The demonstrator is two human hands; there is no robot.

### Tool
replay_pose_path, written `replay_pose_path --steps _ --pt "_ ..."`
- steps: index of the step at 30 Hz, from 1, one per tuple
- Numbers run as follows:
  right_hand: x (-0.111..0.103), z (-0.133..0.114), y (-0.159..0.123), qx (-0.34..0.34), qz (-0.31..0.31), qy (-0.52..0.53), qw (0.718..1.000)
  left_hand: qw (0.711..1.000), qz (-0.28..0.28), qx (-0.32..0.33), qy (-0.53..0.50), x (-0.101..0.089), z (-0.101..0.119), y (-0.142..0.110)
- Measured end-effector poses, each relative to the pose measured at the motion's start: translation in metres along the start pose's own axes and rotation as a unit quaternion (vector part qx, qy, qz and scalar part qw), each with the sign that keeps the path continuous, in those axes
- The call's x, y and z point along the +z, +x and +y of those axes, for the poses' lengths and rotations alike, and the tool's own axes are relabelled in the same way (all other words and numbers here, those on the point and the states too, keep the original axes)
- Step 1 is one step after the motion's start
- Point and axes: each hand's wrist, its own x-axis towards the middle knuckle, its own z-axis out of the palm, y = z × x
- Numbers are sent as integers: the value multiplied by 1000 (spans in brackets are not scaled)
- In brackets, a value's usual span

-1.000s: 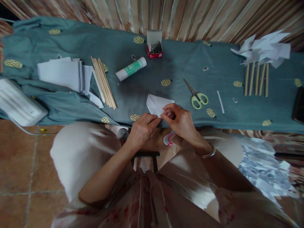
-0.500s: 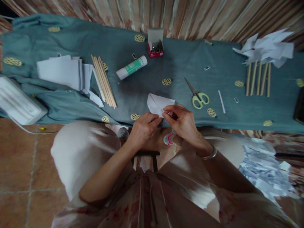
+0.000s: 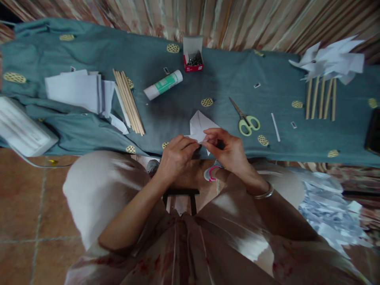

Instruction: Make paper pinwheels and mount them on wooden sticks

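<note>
A small piece of white paper (image 3: 199, 122) with cut and folded edges is held between both hands near the front edge of the cloth-covered table. My left hand (image 3: 177, 157) is closed on its lower left part, thumb and fingers together. On the right side, my right hand (image 3: 227, 149) pinches the paper near its centre; the fingertips almost meet those of the left. Just to the right lie scissors (image 3: 247, 122) with pale green handles, their blades pointing away. A narrow white paper strip (image 3: 275, 127) rests beyond them.
A glue stick (image 3: 164, 84) and a red box of metal pins (image 3: 194, 61) stand farther back. Leftward are wooden sticks (image 3: 130, 105), a paper stack (image 3: 74, 91) and a white device (image 3: 25, 128). Paper pinwheels (image 3: 332, 59) lie far right. Paper scraps (image 3: 329, 213) are below the table's right side.
The paper has turned between my hands, its top corner now pointing up and more to the right. Both hands stay close together at the table edge.
</note>
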Motion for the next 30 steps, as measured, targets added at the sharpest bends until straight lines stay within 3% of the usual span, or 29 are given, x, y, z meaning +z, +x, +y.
replay_pose_path --steps 5,11,21,30 --pt "0 0 0 -5 -12 -9 1000 997 -2 -68 -36 4 -2 1" --pt "1 3 -3 15 -14 3 1000 995 -4 -76 -60 4 -4 4" --pt "-4 -2 -3 19 11 -33 999 988 -23 -152 -28 2 -1 13" --pt "-8 -1 -9 -88 41 -157 983 985 -22 -170 -19 2 -1 17"
